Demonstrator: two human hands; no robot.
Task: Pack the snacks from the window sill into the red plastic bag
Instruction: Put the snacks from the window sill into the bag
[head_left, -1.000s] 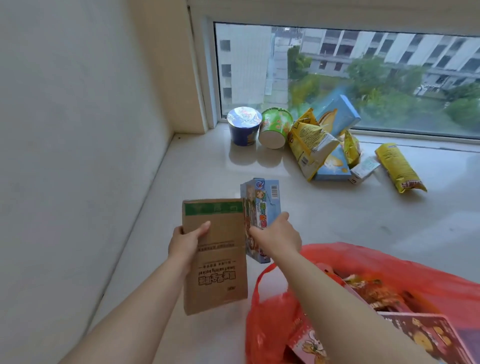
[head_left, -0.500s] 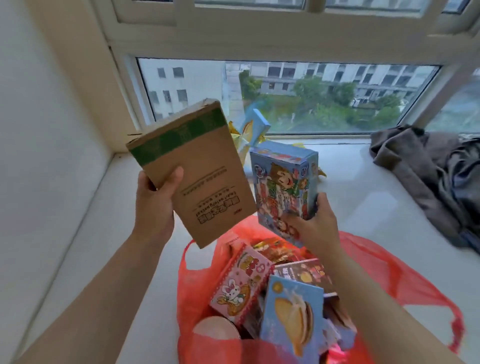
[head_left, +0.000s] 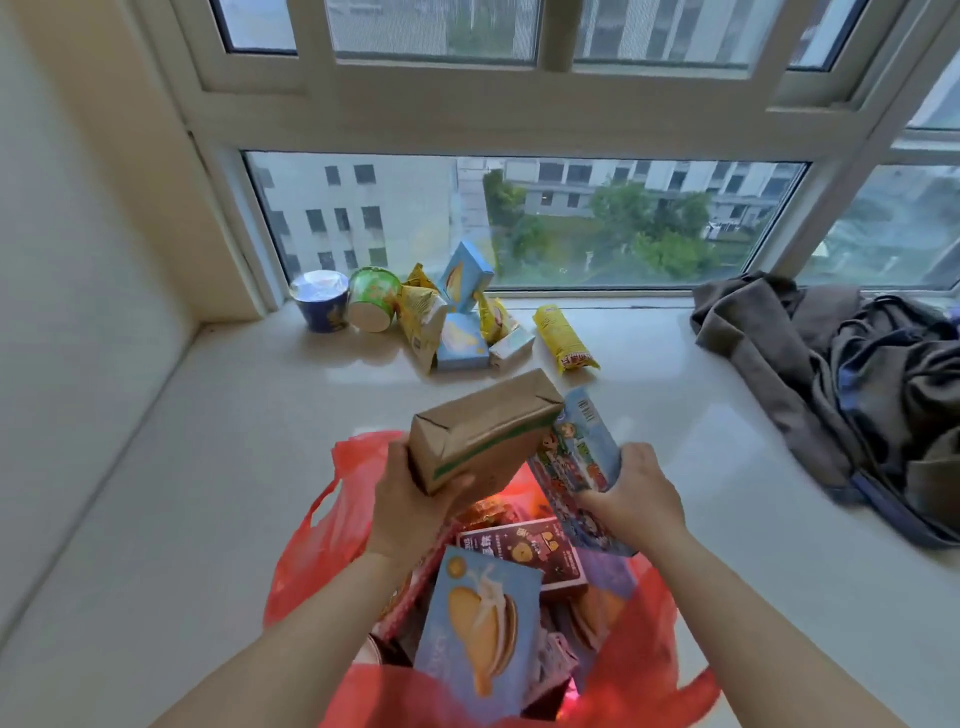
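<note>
Left hand (head_left: 410, 512) grips brown box (head_left: 483, 428); right hand (head_left: 636, 496) grips blue box (head_left: 576, 457). Both over open red bag (head_left: 311, 540).

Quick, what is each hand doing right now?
Left hand: closed around the brown cardboard box, above the red plastic bag.
Right hand: closed around the blue cartoon box, above the same bag.
</note>
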